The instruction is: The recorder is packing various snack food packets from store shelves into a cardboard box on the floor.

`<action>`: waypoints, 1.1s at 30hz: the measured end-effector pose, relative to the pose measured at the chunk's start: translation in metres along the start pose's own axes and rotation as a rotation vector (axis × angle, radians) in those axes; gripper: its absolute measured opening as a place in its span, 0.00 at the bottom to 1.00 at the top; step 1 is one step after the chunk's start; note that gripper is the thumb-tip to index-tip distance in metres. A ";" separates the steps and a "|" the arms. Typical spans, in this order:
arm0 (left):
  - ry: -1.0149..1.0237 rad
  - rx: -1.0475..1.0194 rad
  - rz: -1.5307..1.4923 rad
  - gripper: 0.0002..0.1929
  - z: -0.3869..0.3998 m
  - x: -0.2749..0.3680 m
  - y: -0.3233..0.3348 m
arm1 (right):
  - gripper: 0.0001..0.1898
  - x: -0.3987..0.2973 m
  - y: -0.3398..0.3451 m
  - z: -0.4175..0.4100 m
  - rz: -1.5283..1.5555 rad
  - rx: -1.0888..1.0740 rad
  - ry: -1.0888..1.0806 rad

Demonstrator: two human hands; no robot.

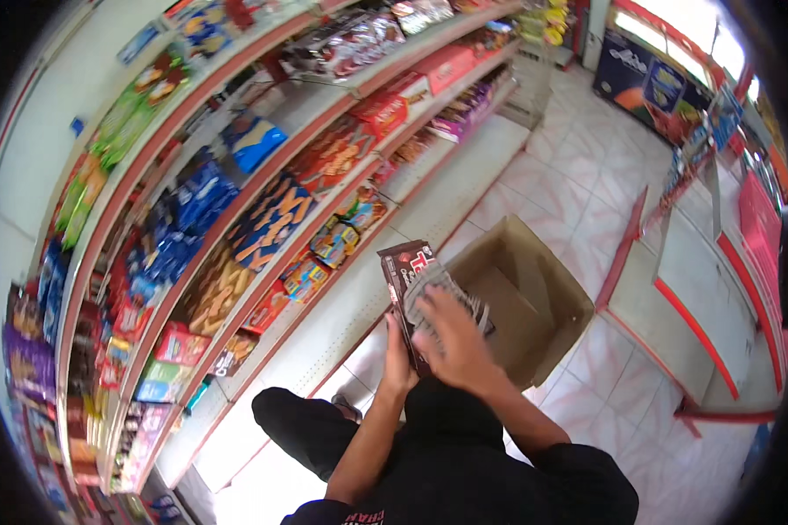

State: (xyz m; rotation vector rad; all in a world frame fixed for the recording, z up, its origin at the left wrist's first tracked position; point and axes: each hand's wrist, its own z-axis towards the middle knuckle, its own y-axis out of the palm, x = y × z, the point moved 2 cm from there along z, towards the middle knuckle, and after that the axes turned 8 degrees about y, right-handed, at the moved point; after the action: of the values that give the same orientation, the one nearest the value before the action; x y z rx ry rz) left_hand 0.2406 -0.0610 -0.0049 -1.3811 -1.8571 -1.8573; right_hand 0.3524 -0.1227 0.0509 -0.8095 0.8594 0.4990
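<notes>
In front of me, a dark brown snack box (pixel 399 262) with printed lettering is tilted in my left hand (pixel 400 361), whose fingers wrap its near-left side. My right hand (pixel 456 341) lies over a grey striped cloth (pixel 441 279) and presses it against the box's face. That hand is slightly blurred, and part of the cloth and the box's lower face are hidden beneath it. Just beyond and to the right of both hands, an open cardboard carton (pixel 561 328) stands on the floor. Its visible inside shows bare cardboard, while its near-left part is covered by my hands and the box.
On the left, tiered store shelves (pixel 341 105) with red edges hold many packaged snacks, including blue bags (pixel 200 197). Right of the carton stands a low white shelf unit (pixel 683 315) with red trim. A dark chest freezer (pixel 650 85) is at the far right on the tiled floor (pixel 578 138).
</notes>
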 end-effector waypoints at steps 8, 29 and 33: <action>0.033 0.088 0.094 0.30 -0.063 0.066 -0.008 | 0.26 -0.078 0.022 0.017 -0.190 -0.261 -0.533; 0.473 -0.208 0.688 0.34 -0.088 0.103 -0.037 | 0.26 -0.150 0.046 0.045 -0.059 -0.053 -0.546; 0.599 -0.323 0.641 0.33 -0.089 0.115 -0.034 | 0.24 -0.143 0.047 0.053 0.045 -0.063 -0.558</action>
State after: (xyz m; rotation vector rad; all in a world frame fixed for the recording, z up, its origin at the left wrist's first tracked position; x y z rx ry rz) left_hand 0.1118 -0.0759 0.0693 -1.1249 -0.7444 -1.9445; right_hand 0.2634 -0.0624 0.1693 -0.6596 0.3472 0.7498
